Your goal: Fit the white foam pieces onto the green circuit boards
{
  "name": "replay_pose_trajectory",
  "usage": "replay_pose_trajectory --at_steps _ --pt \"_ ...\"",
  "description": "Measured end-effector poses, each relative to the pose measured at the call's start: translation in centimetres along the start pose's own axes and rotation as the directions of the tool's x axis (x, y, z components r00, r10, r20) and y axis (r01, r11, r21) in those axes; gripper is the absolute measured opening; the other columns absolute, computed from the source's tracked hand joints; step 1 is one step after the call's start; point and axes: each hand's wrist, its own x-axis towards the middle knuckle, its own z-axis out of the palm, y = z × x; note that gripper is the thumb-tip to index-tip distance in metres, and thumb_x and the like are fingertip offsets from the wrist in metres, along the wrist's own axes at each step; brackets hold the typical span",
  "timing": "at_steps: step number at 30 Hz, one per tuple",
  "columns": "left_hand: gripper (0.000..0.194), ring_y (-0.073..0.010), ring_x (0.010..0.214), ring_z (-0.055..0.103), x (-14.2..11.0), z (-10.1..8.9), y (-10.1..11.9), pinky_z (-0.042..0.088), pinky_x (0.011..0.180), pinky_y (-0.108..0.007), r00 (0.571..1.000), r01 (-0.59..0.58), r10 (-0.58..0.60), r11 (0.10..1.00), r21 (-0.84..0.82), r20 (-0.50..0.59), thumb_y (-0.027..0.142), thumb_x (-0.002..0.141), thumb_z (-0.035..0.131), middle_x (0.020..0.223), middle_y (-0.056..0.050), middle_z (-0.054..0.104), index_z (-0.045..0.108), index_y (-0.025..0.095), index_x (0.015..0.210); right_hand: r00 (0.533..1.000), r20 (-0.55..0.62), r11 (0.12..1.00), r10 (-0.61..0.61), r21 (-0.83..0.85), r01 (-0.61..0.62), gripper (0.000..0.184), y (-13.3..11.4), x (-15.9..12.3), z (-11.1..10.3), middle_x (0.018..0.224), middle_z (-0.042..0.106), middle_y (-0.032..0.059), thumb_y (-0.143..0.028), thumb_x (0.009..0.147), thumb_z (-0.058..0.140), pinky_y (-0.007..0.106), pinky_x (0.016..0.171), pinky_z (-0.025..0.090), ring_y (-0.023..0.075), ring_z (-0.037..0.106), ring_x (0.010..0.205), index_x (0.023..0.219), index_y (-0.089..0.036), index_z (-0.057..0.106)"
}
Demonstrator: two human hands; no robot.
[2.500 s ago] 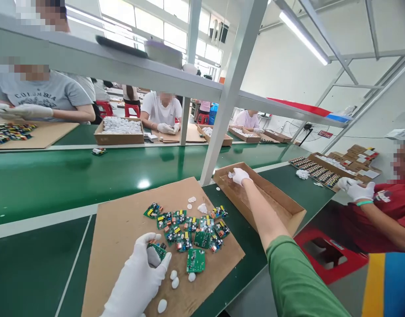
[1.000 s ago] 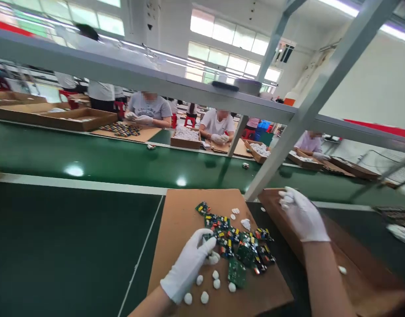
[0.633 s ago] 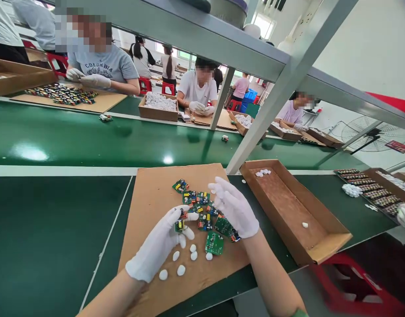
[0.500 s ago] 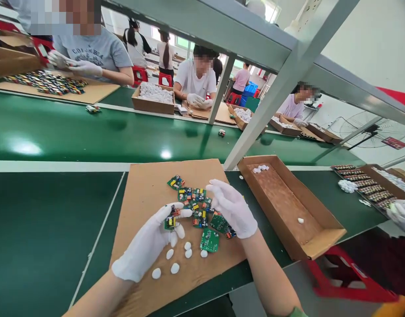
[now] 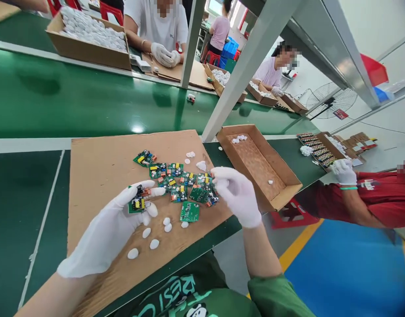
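Both my hands wear white gloves over a brown cardboard sheet [image 5: 100, 167]. My left hand [image 5: 113, 224] grips a small green circuit board [image 5: 136, 203] between thumb and fingers. My right hand [image 5: 237, 196] hovers at the right edge of a pile of green circuit boards [image 5: 179, 185], fingers curled; whether it holds anything is hidden. Several small white caps [image 5: 149, 235] lie on the cardboard just below my left hand's fingers.
A shallow cardboard box [image 5: 288, 185] with a few white caps sits right of the sheet. A slanted metal post [image 5: 235, 75] rises behind it. A green conveyor belt [image 5: 73, 101] runs beyond. Co-workers sit across the belt, and a gloved person [image 5: 344, 171] in red at right.
My right hand came back from the cardboard box to the pile of boards. My left hand has kept hold of its circuit board. The view has tilted down.
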Motion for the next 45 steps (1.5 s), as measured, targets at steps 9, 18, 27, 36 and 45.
replay_pose_trajectory --at_steps 9,18,27,36,45 --pt "0.059 -0.0241 0.049 0.053 -0.3 1.5 0.0 0.026 0.026 -0.023 0.991 0.130 -0.128 0.990 0.047 -0.030 0.057 0.070 0.068 0.077 -0.006 0.060 0.060 0.033 0.123 0.993 -0.055 0.861 -0.109 -0.504 0.066 0.030 2.5 -11.4 -1.9 0.085 0.061 0.0014 -0.010 0.099 0.058 0.036 0.079 0.053 0.0191 0.061 0.077 0.127 -0.023 0.056" --pt "0.027 -0.0128 0.056 0.055 0.5 0.2 1.8 0.050 0.049 -0.023 0.924 -0.306 0.179 0.877 -0.372 -0.338 0.031 0.093 0.046 0.091 -0.016 0.068 0.063 0.011 0.093 0.947 0.230 0.911 -0.224 -0.296 0.287 0.039 -0.8 -9.0 3.5 0.092 0.063 0.0053 -0.011 0.102 0.052 0.040 0.089 0.056 0.0213 0.064 0.086 0.139 -0.022 0.048" --pt "0.023 -0.0127 0.053 0.055 0.5 -0.8 2.4 0.043 0.044 -0.023 0.938 -0.299 0.158 0.820 -0.488 -0.308 0.031 0.093 0.048 0.090 -0.012 0.066 0.060 0.011 0.087 0.967 0.253 0.915 -0.030 -0.382 0.128 0.027 -0.4 -8.4 1.6 0.106 0.060 0.0075 -0.011 0.100 0.035 0.035 0.081 0.050 0.0223 0.059 0.097 0.107 -0.021 0.059" --pt "0.018 -0.0175 0.067 0.065 0.8 0.1 1.2 0.041 0.045 -0.022 0.951 -0.282 0.178 0.832 -0.477 -0.251 0.028 0.090 0.057 0.090 -0.010 0.066 0.059 0.013 0.082 0.933 0.360 0.804 0.025 -0.561 0.195 0.024 2.2 -6.3 3.3 0.109 0.066 0.0093 -0.017 0.097 0.047 0.041 0.086 0.053 0.0269 0.064 0.098 0.115 -0.019 0.063" --pt "0.019 -0.0129 0.052 0.055 0.9 -0.4 1.4 0.040 0.045 -0.023 0.947 -0.290 0.195 0.860 -0.419 -0.254 0.028 0.092 0.051 0.086 -0.012 0.066 0.059 0.011 0.089 0.935 0.356 0.712 -0.001 -0.656 0.251 0.041 2.8 2.3 8.6 0.121 0.064 0.0115 -0.018 0.086 0.078 0.041 0.092 0.054 0.0327 0.061 0.110 0.125 -0.016 0.065"
